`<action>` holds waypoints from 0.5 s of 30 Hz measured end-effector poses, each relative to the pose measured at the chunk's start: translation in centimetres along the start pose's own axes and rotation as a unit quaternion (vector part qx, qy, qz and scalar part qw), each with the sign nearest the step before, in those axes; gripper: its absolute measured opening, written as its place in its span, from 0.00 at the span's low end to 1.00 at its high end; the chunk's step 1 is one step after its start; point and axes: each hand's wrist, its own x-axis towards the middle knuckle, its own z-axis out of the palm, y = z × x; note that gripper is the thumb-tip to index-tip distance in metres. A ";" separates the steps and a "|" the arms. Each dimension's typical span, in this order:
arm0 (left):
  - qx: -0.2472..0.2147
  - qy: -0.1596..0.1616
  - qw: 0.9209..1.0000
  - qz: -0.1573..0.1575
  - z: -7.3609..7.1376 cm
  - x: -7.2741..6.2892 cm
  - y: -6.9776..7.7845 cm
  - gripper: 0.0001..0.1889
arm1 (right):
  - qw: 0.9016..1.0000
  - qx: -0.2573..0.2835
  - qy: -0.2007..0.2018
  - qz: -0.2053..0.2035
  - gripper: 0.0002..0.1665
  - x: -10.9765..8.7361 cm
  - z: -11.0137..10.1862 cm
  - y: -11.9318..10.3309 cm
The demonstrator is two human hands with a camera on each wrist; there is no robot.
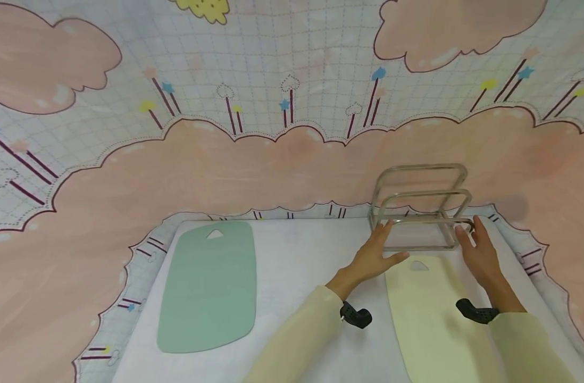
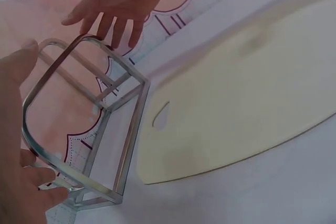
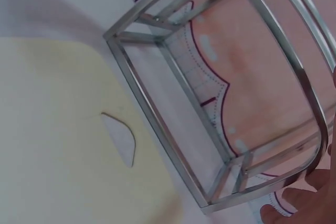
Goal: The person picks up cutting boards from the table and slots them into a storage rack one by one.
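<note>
A silver metal rack (image 1: 416, 248) with rounded upright loops stands at the table's back right. At its left side is my left hand (image 1: 366, 260), thumb spread away from the fingers, fingertips by the lower front loop. In the left wrist view some of those fingers (image 2: 44, 195) lie beside the rack's frame. My right hand (image 1: 481, 255) is at the rack's right end, fingers extended and loose. Whether either hand bears on the metal is hard to tell. Just in front lies a pale yellow cutting board (image 1: 431, 319) with a handle hole, flat, partly under the right forearm.
A green cutting board (image 1: 208, 290) lies flat on the left of the white table (image 1: 316, 250). Behind the table hangs a patterned pink and white cloth (image 1: 273, 170). Black wrist bands (image 1: 356, 316) sit on both wrists.
</note>
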 end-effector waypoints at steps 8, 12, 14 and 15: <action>0.004 -0.008 1.000 -0.016 -0.2 0.9 0.3 0.41 | 0.998 0.020 0.044 0.031 0.38 0.4 0.5 0.9; 0.011 -0.002 1.000 -0.001 -0.1 1.1 -0.1 0.40 | 0.996 0.050 0.054 0.043 0.36 0.1 0.8 1.4; 0.015 -0.001 1.000 0.003 0.0 1.0 -0.4 0.39 | 0.996 0.062 0.053 0.046 0.35 0.0 1.0 1.5; 0.016 -0.001 1.000 0.003 0.0 1.0 -0.4 0.39 | 0.995 0.066 0.055 0.047 0.35 -0.1 1.1 1.6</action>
